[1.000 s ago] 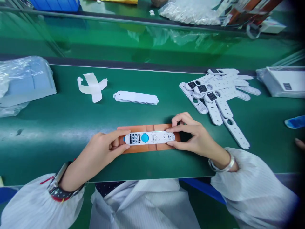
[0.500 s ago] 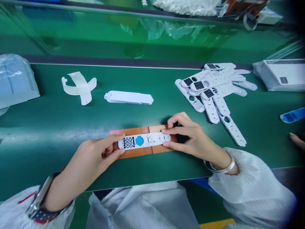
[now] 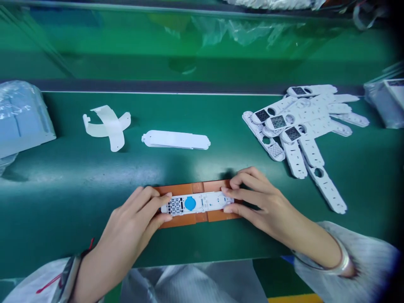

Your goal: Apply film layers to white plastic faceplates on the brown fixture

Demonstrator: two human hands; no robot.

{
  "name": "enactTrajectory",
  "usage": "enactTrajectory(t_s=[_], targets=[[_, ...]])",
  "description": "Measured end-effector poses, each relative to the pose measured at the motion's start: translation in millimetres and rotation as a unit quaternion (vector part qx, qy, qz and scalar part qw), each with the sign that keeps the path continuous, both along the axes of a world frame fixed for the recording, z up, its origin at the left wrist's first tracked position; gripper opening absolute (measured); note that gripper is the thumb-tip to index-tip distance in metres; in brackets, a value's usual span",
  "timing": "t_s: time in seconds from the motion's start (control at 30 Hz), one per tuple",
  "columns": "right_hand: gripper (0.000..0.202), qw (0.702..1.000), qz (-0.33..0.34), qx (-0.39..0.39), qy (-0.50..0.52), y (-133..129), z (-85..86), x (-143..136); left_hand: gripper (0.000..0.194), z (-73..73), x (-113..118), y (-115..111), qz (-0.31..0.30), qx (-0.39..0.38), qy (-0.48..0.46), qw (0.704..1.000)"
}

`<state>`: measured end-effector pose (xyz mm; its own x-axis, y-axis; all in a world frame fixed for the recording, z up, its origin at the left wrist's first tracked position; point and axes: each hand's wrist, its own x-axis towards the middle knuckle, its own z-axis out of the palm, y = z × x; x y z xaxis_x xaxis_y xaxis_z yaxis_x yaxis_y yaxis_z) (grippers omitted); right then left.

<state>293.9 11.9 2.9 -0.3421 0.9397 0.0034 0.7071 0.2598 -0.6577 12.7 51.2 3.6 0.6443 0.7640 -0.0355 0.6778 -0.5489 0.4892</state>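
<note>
A narrow white panel [image 3: 210, 202] with a black-patterned end and a blue disc lies over an orange-brown fixture [image 3: 184, 220] near the table's front edge. My left hand [image 3: 134, 223] grips the panel's left end between thumb and index finger. At the right end, my right hand [image 3: 263, 202] pinches the panel with thumb and fingers, its other fingers resting by the fixture's upper right corner. Both hands are closed on the panel, which lies almost level with a slight tilt up to the right.
Behind the fixture lies a stack of white strips [image 3: 176, 139]. Curled white strips [image 3: 110, 126] cross at the back left. A pile of white panels [image 3: 296, 122] spreads at the back right. Plastic-wrapped items [image 3: 22, 118] stand far left, and another wrapped box [image 3: 386, 103] far right.
The view has shifted, so the table's things appear lower in the frame. Both hands still hold the panel, and my left hand's other fingers now reach the fixture's upper left edge.
</note>
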Motion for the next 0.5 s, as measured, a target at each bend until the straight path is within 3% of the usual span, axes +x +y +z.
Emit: enactTrajectory(t_s=[0.17, 0.5], targets=[[0.012, 0.997, -0.027, 0.062, 0.032, -6, -12.2, -2, 0.020, -4.5, 1, -3, 0.034, -0.047, -0.041, 0.997], [0.019, 0.971, -0.071, 0.204, 0.105, -23, -18.8, -16, 0.016, -11.6, 6, -35, 0.100, 0.061, -0.143, 0.983]])
